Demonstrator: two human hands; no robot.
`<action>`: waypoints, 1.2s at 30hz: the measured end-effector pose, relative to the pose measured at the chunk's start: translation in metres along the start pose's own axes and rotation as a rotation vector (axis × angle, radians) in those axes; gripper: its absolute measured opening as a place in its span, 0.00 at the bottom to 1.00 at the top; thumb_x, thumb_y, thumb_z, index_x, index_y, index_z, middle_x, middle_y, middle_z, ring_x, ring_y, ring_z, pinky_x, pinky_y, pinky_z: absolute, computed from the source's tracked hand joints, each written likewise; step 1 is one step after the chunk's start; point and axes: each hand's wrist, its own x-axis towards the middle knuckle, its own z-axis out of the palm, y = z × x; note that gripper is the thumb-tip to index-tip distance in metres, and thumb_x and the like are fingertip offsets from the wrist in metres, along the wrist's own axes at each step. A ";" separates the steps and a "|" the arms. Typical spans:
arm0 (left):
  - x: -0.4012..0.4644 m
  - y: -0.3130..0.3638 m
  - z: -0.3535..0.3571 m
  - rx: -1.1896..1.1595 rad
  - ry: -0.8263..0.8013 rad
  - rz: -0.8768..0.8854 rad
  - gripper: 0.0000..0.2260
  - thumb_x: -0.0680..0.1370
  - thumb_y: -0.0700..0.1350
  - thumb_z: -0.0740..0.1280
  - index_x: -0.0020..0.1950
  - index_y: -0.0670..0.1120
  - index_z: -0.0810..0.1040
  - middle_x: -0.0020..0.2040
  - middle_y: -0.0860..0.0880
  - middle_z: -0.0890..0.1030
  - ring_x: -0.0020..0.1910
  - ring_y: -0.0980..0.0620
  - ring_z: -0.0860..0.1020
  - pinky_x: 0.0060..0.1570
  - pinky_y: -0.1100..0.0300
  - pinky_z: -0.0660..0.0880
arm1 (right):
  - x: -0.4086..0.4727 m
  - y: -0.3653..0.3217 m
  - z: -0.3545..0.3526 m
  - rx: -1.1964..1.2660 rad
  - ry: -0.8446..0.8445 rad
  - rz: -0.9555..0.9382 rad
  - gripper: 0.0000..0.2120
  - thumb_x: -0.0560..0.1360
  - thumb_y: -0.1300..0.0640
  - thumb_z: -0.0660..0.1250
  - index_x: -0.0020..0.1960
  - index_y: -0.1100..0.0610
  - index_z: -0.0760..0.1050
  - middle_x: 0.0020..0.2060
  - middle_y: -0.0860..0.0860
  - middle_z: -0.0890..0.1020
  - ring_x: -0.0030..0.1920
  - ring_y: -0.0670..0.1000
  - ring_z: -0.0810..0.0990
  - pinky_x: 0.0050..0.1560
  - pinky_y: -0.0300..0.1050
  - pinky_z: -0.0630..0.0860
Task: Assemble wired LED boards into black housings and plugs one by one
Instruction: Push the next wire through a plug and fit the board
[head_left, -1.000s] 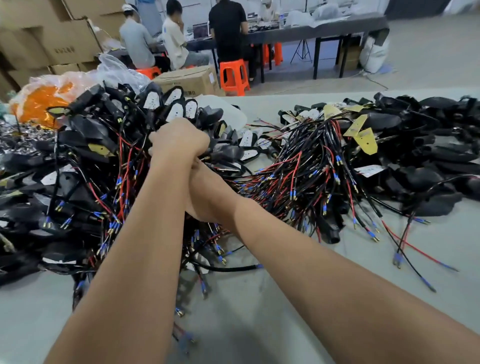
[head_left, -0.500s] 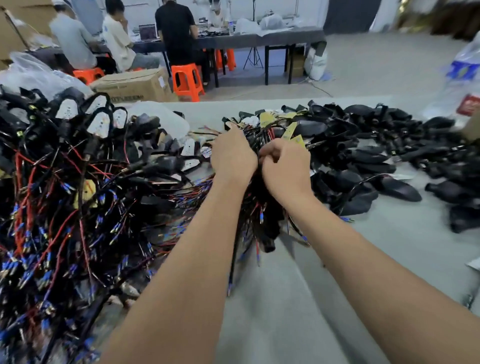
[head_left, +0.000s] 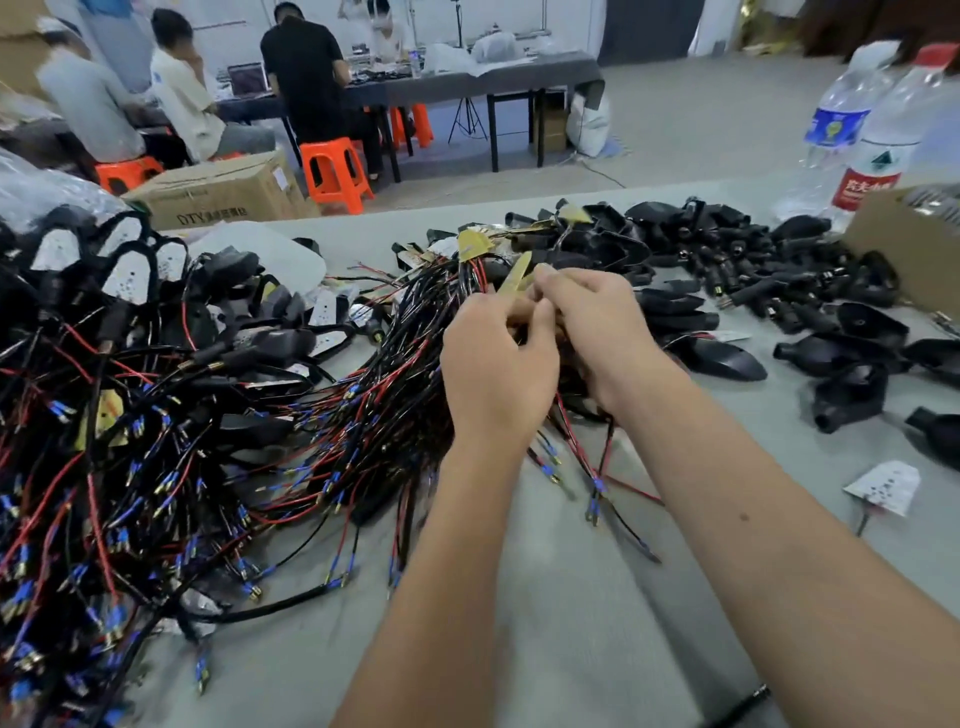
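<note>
**Picking one yellow board out of the wire bundle**

The main risk, as I judge it, is tangling; the loose bundle of red and black wires with blue-sleeved terminals (head_left: 395, 415) is dense, and pulling one board free could drag its neighbours along or strain a lead at its solder joint; a pinch on two boards at once would cause the same trouble. A second risk is a board slipping back into the bundle, since the grip looks to be at the fingertips only.

Both hands meet at the far end of the wire bundle; the left hand (head_left: 496, 364) has its fingers curled inward, and the right hand (head_left: 597, 327) likewise; between them they appear to pinch a thin yellow LED board (head_left: 514, 273), whose tip shows just above the knuckles. How much of the board each hand holds cannot be told, as the backs of the hands hide the fingertips.

More yellow boards (head_left: 474, 243) lie at the far end of the wire bundle; the pile of empty black plastic housings and plugs (head_left: 737, 249) sits to the right of the wire bundle on the grey table (head_left: 571, 597); a heap of already wired black housings (head_left: 130, 291) lies to the bundle's left; two clear water bottles (head_left: 852, 124) stand beyond the housings, far right.
</note>
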 end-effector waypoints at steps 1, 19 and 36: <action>-0.004 0.004 0.004 -0.135 0.002 -0.021 0.15 0.81 0.48 0.62 0.42 0.44 0.86 0.41 0.48 0.85 0.47 0.52 0.81 0.51 0.53 0.76 | -0.004 -0.001 -0.015 -0.001 0.020 -0.019 0.15 0.83 0.54 0.64 0.38 0.58 0.77 0.33 0.55 0.79 0.32 0.54 0.72 0.34 0.44 0.69; -0.027 0.005 0.090 0.619 -0.450 0.167 0.19 0.75 0.56 0.74 0.61 0.47 0.79 0.57 0.47 0.79 0.63 0.42 0.70 0.58 0.53 0.70 | -0.050 0.053 -0.142 0.504 0.077 0.065 0.07 0.84 0.62 0.61 0.55 0.60 0.78 0.35 0.53 0.83 0.27 0.46 0.73 0.23 0.35 0.65; -0.011 0.004 0.057 0.452 -0.447 0.036 0.14 0.81 0.41 0.67 0.65 0.46 0.69 0.46 0.46 0.80 0.45 0.44 0.78 0.45 0.50 0.74 | -0.055 0.057 -0.126 0.108 0.045 -0.011 0.08 0.87 0.58 0.57 0.54 0.62 0.70 0.33 0.59 0.84 0.23 0.52 0.76 0.21 0.38 0.65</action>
